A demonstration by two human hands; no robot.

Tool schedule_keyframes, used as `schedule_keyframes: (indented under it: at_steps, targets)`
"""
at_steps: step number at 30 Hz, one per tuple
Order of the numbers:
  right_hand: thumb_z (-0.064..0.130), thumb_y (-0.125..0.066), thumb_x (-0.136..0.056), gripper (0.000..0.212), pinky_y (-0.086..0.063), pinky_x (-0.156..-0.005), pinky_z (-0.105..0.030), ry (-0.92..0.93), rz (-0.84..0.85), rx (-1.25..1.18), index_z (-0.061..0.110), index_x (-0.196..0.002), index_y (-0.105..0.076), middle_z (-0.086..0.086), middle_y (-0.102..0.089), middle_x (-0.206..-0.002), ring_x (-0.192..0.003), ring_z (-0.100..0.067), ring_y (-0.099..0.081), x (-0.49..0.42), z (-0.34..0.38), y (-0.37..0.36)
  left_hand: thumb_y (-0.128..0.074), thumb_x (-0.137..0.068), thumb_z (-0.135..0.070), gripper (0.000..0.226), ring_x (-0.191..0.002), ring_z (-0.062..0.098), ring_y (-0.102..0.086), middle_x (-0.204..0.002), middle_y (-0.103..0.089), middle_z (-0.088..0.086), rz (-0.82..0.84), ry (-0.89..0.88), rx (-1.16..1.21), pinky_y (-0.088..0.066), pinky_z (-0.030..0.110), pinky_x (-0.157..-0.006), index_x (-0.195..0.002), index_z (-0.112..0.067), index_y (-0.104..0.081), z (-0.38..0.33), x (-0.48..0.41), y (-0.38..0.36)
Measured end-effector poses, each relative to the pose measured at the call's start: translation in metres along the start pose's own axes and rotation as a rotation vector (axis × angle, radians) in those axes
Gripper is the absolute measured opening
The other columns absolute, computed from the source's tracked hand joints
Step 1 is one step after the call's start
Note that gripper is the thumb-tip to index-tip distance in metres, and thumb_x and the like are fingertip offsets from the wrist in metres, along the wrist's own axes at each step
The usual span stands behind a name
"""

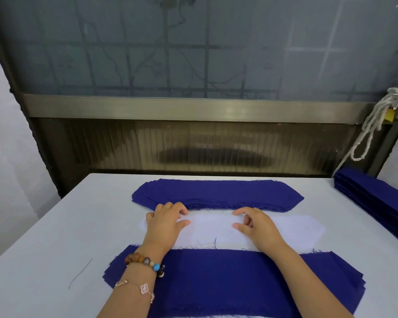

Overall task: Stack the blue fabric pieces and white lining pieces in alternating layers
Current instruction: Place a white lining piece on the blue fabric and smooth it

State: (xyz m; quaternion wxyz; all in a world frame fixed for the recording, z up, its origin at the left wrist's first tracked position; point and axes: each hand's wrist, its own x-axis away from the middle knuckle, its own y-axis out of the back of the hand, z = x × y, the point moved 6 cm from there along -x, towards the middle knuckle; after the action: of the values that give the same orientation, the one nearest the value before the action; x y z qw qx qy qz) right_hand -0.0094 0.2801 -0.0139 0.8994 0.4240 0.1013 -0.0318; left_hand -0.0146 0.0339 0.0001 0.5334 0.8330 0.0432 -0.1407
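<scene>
Blue cut fabric pieces (228,278) lay stacked nearest on the pale tabletop (44,249). Beyond, the left hand (166,222) pressed the flat white lining pieces (211,232), fingers bent; the right hand (255,226) seemed to pinch their top sheet. Next: peel one free, onto blue.

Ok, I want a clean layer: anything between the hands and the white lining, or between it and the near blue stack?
Nothing visible. Left hand and right hand rest on the long white lining piece, bordering the near stack of blue fabric pieces; only a loose blue thread lies there.
</scene>
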Motion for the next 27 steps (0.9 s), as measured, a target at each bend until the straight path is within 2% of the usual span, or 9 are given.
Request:
schedule_keyframes:
  at_steps: [6, 9, 13, 16, 20, 22, 27]
  targets:
    - [0.032, -0.068, -0.087, 0.028, -0.039, -0.064, -0.009, -0.005, 0.004, 0.011, 0.033, -0.114, -0.060, 0.009, -0.051, -0.084, -0.074, -0.007, -0.050, 0.000, 0.001, 0.000, -0.060, -0.091, -0.045, 0.010, -0.097, 0.008, -0.038, -0.096, -0.045, -0.014, 0.017, 0.008, -0.025, -0.026, 0.031, -0.092, -0.091, -0.040, -0.051, 0.000, -0.003, 0.003]
    - [0.031, -0.067, -0.088, 0.030, -0.040, -0.064, -0.009, -0.008, 0.013, 0.003, 0.033, -0.116, -0.059, 0.009, -0.051, -0.083, -0.074, -0.008, -0.050, 0.000, 0.002, 0.000, -0.061, -0.092, -0.040, 0.014, -0.100, 0.007, -0.041, -0.100, -0.049, -0.016, 0.030, -0.036, 0.020, -0.025, 0.029, -0.091, -0.089, -0.037, -0.048, -0.001, -0.003, 0.003]
    - [0.028, -0.066, -0.089, 0.039, -0.040, -0.066, -0.009, -0.006, 0.035, -0.004, 0.036, -0.126, -0.053, 0.008, -0.050, -0.083, -0.074, -0.008, -0.050, 0.001, 0.004, 0.001, -0.058, -0.095, -0.032, 0.014, -0.091, 0.010, -0.049, -0.092, -0.056, -0.015, 0.060, -0.135, 0.133, -0.034, 0.029, -0.091, -0.088, -0.032, -0.046, -0.005, 0.000, 0.006]
    - [0.026, -0.064, -0.091, 0.043, -0.039, -0.067, -0.010, 0.003, 0.050, 0.003, 0.038, -0.130, -0.050, 0.006, -0.050, -0.085, -0.076, -0.007, -0.049, 0.001, 0.007, 0.002, -0.060, -0.094, -0.030, 0.017, -0.086, 0.003, -0.049, -0.088, -0.054, -0.016, 0.083, -0.143, 0.178, -0.037, 0.028, -0.090, -0.087, -0.034, -0.046, -0.002, 0.001, 0.008]
    - [0.030, -0.060, -0.093, 0.032, -0.038, -0.073, -0.012, 0.000, 0.073, 0.053, 0.039, -0.123, -0.053, 0.007, -0.049, -0.098, -0.086, -0.005, -0.049, 0.002, 0.008, 0.000, -0.070, -0.086, -0.019, 0.026, -0.093, -0.002, -0.050, -0.091, -0.056, -0.021, 0.094, -0.116, 0.242, -0.039, 0.030, -0.093, -0.090, -0.038, -0.054, 0.006, 0.001, 0.011]
    - [0.029, -0.059, -0.094, 0.027, -0.037, -0.073, -0.012, 0.003, 0.075, 0.069, 0.038, -0.119, -0.054, 0.008, -0.048, -0.102, -0.088, -0.004, -0.049, 0.002, 0.010, 0.000, -0.071, -0.084, -0.014, 0.030, -0.095, 0.000, -0.052, -0.096, -0.059, -0.021, 0.084, -0.111, 0.266, -0.041, 0.024, -0.090, -0.094, -0.039, -0.060, 0.010, 0.001, 0.014]
    - [0.026, -0.056, -0.095, 0.034, -0.038, -0.074, -0.012, 0.027, 0.085, 0.099, 0.040, -0.125, -0.048, 0.006, -0.048, -0.109, -0.091, -0.007, -0.051, 0.003, 0.014, 0.002, -0.074, -0.081, -0.009, 0.027, -0.084, 0.002, -0.058, -0.086, -0.063, -0.010, 0.067, -0.081, 0.362, -0.043, 0.010, -0.075, -0.072, -0.033, -0.067, 0.018, 0.000, 0.014]
